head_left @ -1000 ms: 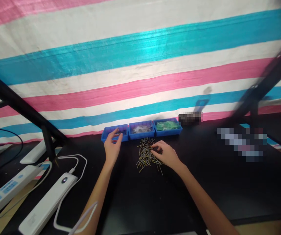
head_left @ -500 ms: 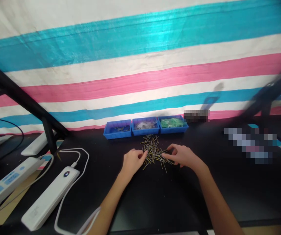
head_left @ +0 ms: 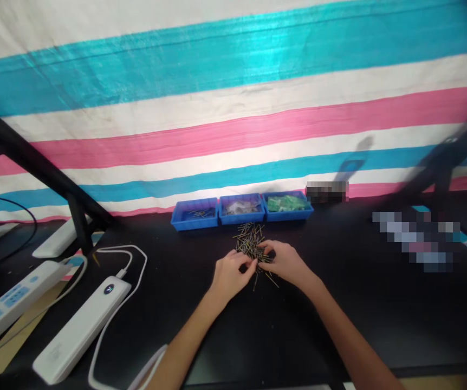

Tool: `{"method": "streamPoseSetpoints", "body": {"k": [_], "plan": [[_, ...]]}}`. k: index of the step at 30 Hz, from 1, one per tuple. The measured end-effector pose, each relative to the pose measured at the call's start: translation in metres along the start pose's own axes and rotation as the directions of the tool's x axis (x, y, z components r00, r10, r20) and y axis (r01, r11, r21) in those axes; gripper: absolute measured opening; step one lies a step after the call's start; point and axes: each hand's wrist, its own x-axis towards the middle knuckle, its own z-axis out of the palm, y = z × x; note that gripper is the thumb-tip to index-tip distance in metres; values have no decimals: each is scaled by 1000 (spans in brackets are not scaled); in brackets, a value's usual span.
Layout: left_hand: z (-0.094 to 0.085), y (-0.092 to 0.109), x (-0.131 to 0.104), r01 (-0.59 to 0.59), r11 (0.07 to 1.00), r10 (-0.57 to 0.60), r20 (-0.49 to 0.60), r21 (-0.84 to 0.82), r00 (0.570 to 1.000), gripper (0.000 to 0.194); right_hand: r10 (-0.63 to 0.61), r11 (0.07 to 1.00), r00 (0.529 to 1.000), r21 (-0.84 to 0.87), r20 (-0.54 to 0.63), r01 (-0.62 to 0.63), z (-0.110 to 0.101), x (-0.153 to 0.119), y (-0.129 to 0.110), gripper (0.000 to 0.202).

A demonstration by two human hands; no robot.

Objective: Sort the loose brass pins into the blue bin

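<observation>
A heap of thin rods [head_left: 248, 238], dark with yellowish and silvery glints, lies on the black table. At its near left edge is my left hand [head_left: 232, 274], its fingers curled and its thumb reaching toward the right. My right hand [head_left: 286, 262] bends in from the other side, thumb and fingertips against the rods. The two thumbs almost meet at the front of the heap. Both hands are closed at the fingertips on rods; how many each one grips is hidden. A few rods stick out below the hands.
Behind the heap stand three blue trays: one with a few rods [head_left: 175, 221], one with clear plastic packets [head_left: 233, 218], one with green packets [head_left: 288, 215]. To the left lie a white power bank [head_left: 81, 330] with its cable [head_left: 144, 271] and a power strip [head_left: 18, 300].
My right hand has moved left and my left hand slightly right, closing the gap between them. The spread rods at the heap's right side are now drawn inward.
</observation>
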Motion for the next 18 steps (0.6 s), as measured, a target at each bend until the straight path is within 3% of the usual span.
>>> {"method": "streamPoseSetpoints", "body": {"k": [5,11,18], "plan": [[-7,0,0,-120,988,126,59,-94,990,24,31,998,999,57,-20,-30,10,2,-2,32],[-5,-2,-2,-285,958,285,260,-39,923,26,54,997,997,66,-48,-51,9,2,-5,23],[-2,-7,-1,-299,954,290,253,-3,923,16,91,996,986,2,-137,-92,3,4,-8,18]]}}
